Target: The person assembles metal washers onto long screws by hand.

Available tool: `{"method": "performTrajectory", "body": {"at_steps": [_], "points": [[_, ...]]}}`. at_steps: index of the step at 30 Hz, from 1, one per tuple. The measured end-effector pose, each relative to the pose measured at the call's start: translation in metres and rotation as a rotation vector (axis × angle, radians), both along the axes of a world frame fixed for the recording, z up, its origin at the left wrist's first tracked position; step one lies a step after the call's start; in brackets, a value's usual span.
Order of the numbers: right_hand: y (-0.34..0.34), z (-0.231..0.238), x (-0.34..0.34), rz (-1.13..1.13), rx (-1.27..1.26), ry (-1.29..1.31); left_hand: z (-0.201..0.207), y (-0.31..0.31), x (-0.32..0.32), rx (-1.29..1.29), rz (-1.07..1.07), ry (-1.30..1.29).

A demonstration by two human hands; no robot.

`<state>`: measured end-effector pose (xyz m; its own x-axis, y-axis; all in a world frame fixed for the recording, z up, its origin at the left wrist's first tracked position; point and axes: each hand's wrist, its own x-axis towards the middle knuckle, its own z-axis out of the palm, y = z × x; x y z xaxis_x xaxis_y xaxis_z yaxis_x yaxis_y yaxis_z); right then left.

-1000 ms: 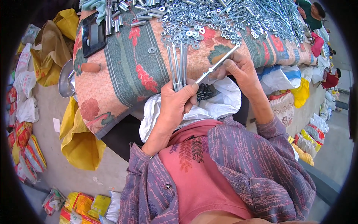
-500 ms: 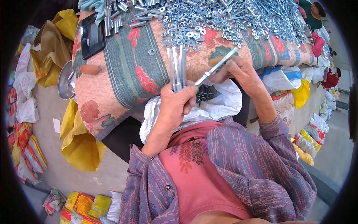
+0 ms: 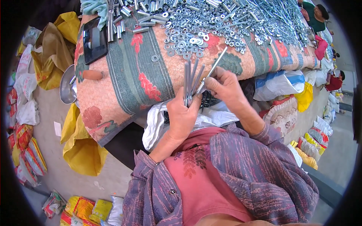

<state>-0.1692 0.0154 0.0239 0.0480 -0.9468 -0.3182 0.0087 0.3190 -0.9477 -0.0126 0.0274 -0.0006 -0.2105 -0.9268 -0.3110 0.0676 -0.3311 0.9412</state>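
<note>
My right hand [image 3: 226, 88] has brought its pinched bolt [image 3: 213, 69] in beside the bundle [image 3: 190, 81] gripped in my left hand [image 3: 183, 116]; it's about to join them.

I sit in a makeshift hardware-sorting workshop, more like a home or storeroom floor than a factory. In front of me a surface [image 3: 113, 109] draped in a flowered quilt is heaped with loose metal washers [image 3: 188, 34] and long steel bolts [image 3: 271, 19], sorted into piles. Around me on the bare concrete floor [image 3: 56, 165] lie yellow sacks [image 3: 81, 150], white plastic bags [image 3: 26, 113] and colourful packets [image 3: 309, 150].
</note>
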Motion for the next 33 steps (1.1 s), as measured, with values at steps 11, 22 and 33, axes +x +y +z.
{"method": "performTrajectory", "body": {"at_steps": [11,22,33], "points": [[-0.03,0.016,-0.026,0.091,-0.374,0.576,0.012,-0.011,0.015,0.232,-0.138,0.229],[-0.055,-0.007,-0.042,0.162,-0.743,1.134,0.008,-0.011,0.017,0.315,-0.058,0.441],[-0.056,0.009,-0.037,0.037,-0.612,1.069,0.003,-0.011,0.013,0.339,0.026,0.453]]}}
